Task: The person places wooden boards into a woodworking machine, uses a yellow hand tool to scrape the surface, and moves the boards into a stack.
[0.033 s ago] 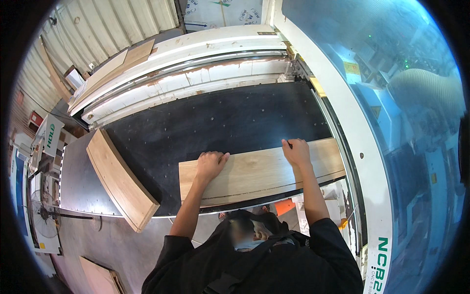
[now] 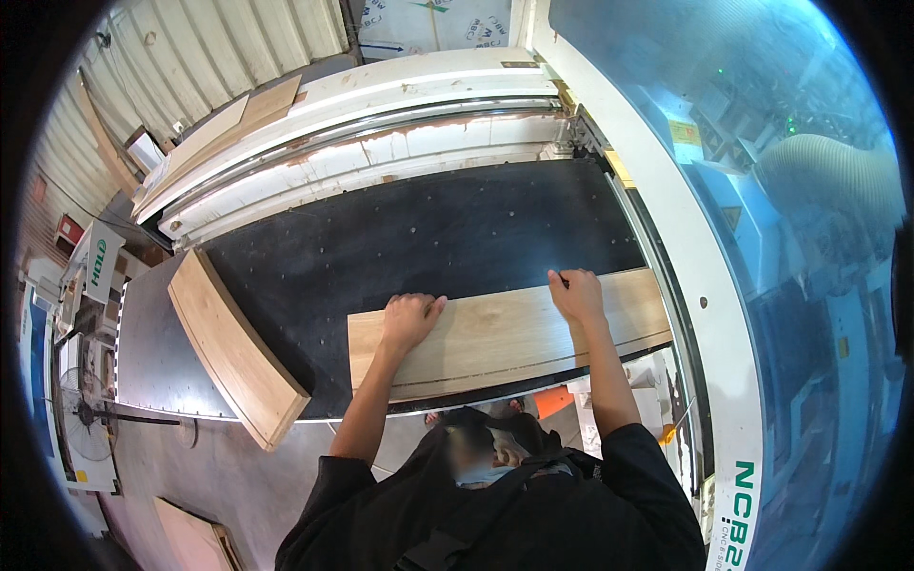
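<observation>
A light wood-grain panel (image 2: 495, 338) lies flat along the near edge of the black machine bed (image 2: 457, 228), with a dark groove line near its front side. My left hand (image 2: 411, 319) is closed over its far edge, left of the middle. Farther right, my right hand (image 2: 576, 293) also has its fingers curled at that same far edge. The fingertips of both hands are mostly hidden. A stack of similar wood panels (image 2: 233, 347) lies slantwise to the left, its near end jutting past the bed's front edge.
A white machine frame (image 2: 705, 285) with a blue see-through cover (image 2: 809, 238) rises at the right. Along the back runs a metal guide rail (image 2: 381, 128). A floor fan (image 2: 81, 414) stands at the far left. Another board (image 2: 195, 533) is low on the left.
</observation>
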{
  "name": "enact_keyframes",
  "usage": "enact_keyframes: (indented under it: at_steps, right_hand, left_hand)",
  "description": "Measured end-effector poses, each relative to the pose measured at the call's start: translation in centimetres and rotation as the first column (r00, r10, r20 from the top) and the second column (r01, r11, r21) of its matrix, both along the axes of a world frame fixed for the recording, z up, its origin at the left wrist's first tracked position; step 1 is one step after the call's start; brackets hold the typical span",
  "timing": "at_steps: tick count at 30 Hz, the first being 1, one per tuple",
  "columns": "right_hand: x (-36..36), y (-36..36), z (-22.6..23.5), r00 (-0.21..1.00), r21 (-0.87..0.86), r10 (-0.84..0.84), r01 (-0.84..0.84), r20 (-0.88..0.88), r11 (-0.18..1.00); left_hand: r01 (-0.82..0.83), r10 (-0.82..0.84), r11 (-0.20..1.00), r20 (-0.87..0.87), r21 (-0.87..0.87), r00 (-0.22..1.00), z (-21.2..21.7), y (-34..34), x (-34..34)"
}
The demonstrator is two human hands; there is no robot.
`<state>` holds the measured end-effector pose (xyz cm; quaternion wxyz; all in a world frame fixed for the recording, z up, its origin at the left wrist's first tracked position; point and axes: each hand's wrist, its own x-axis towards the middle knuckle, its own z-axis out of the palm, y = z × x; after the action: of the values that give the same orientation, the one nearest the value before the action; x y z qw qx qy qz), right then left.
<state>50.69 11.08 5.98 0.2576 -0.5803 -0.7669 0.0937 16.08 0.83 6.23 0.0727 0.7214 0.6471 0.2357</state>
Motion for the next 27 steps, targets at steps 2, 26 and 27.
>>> enact_keyframes:
  at_steps: [2, 26, 27]
  right_hand:
    - [-0.15, -0.08, 0.2, 1.0, -0.004, 0.001, -0.001, 0.001, 1.0]
    - [-0.03, 0.07, 0.37, 1.0, 0.0, 0.013, -0.013, 0.019, 1.0]
    - [-0.04, 0.11, 0.31, 1.0, 0.003, 0.013, -0.013, 0.015, 1.0]
  left_hand:
    - [-0.001, 0.001, 1.0, 0.001, 0.0, 1.0, 0.16, -0.04, 0.03]
    - [-0.047, 0.047, 0.998, -0.009, -0.042, 0.999, 0.25, 0.03, 0.13]
    - [-0.048, 0.048, 0.998, -0.004, -0.051, 0.999, 0.2, 0.05, 0.08]
